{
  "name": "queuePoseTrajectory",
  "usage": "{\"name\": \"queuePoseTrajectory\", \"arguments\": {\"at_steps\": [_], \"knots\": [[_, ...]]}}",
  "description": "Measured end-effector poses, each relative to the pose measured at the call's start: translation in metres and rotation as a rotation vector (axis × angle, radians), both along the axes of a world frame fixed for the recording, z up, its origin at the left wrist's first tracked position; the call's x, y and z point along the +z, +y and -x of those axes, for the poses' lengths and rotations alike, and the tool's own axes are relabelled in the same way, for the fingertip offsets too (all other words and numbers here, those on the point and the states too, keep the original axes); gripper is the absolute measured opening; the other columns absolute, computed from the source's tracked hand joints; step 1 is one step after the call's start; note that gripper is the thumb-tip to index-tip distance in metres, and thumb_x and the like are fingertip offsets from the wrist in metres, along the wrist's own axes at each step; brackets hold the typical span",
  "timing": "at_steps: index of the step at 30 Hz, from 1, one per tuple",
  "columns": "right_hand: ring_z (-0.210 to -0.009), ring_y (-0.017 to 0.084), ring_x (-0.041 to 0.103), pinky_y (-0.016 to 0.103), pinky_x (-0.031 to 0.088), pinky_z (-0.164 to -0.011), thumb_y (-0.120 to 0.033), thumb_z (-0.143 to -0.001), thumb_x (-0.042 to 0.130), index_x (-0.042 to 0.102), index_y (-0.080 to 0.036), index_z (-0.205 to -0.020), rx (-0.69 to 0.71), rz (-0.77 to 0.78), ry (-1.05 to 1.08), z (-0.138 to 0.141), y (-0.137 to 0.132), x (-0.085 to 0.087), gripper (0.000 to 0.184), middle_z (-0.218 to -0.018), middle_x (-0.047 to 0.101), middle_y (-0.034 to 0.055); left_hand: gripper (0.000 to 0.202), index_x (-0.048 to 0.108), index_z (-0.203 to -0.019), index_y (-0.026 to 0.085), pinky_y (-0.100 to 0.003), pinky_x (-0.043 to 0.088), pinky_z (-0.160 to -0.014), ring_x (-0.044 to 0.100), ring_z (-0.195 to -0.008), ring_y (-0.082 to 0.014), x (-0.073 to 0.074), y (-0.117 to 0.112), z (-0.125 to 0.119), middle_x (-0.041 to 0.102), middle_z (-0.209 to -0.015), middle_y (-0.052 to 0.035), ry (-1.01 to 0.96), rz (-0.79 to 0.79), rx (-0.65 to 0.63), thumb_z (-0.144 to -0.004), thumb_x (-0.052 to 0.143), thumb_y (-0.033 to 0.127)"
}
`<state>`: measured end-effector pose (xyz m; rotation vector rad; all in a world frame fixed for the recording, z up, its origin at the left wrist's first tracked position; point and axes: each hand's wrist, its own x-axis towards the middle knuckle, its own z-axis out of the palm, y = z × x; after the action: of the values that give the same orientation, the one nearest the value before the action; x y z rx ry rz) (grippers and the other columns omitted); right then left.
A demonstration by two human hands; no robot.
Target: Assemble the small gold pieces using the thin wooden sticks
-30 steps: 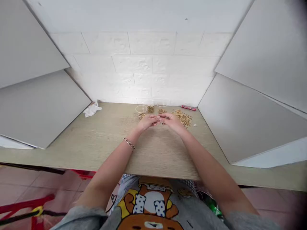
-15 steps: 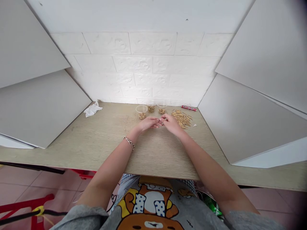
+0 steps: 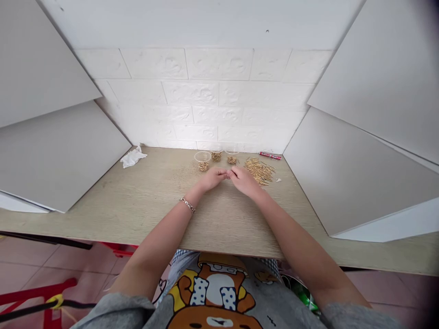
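My left hand (image 3: pixel 211 177) and my right hand (image 3: pixel 243 179) meet fingertip to fingertip low over the wooden desk (image 3: pixel 154 201). Both have their fingers pinched together on something too small to make out. A bracelet circles my left wrist. Just beyond the hands stand three small clear cups (image 3: pixel 202 157) holding little gold pieces. A loose pile of gold sticks (image 3: pixel 259 169) lies on the desk to the right of my right hand.
A crumpled white tissue (image 3: pixel 132 157) lies at the back left. A red pen-like item (image 3: pixel 270 156) rests against the back wall on the right. White panels flank the desk on both sides, with a white brick wall behind.
Both hands have sunk slightly toward the desk and drawn closer, their fingertips now pinched together. Nothing else on the desk has moved.
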<state>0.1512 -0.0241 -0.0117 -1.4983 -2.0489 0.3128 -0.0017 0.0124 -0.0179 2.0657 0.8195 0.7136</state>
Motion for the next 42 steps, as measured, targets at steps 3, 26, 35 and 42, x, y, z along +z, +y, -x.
{"name": "queuePoseTrajectory", "arguments": {"at_steps": [3,26,35,42], "knots": [[-0.063,0.013,0.042,0.024,0.025,-0.055,-0.031,-0.086,0.033,0.045,-0.018,-0.067,-0.008,-0.002,-0.080,0.001,-0.001,-0.001,0.026,-0.068,0.049,0.0011,0.029,0.057,-0.064,0.013,-0.024,0.037,-0.064,0.048,-0.063,-0.0114,0.000,-0.001,0.000,0.057,-0.064,-0.0007,0.183,-0.244,0.092,-0.082,0.041,0.029],[-0.078,0.021,0.055,0.029,0.037,-0.065,-0.023,-0.084,0.034,0.062,-0.018,-0.085,0.013,0.111,-0.275,0.007,0.006,-0.011,0.028,-0.088,0.063,0.0090,0.016,0.063,-0.071,0.014,-0.027,0.041,-0.080,0.055,-0.082,-0.0166,-0.011,0.004,-0.006,0.063,-0.087,-0.0068,0.352,-0.396,0.099,-0.069,0.047,0.013],[-0.080,0.021,0.056,0.029,0.037,-0.066,-0.021,-0.084,0.033,0.061,-0.017,-0.087,0.023,0.107,-0.318,0.009,0.007,-0.011,0.028,-0.090,0.063,0.0098,0.014,0.060,-0.078,0.013,-0.030,0.041,-0.082,0.052,-0.090,-0.0197,-0.007,-0.002,-0.006,0.060,-0.092,-0.0094,0.413,-0.374,0.100,-0.069,0.050,0.017],[-0.079,0.021,0.056,0.030,0.037,-0.067,-0.021,-0.084,0.033,0.061,-0.017,-0.085,0.037,0.084,-0.303,0.009,0.008,-0.015,0.028,-0.088,0.064,0.0095,0.014,0.059,-0.077,0.013,-0.031,0.041,-0.080,0.052,-0.087,-0.0205,-0.007,-0.002,-0.007,0.060,-0.089,-0.0096,0.439,-0.341,0.121,-0.068,0.051,0.018]]}}
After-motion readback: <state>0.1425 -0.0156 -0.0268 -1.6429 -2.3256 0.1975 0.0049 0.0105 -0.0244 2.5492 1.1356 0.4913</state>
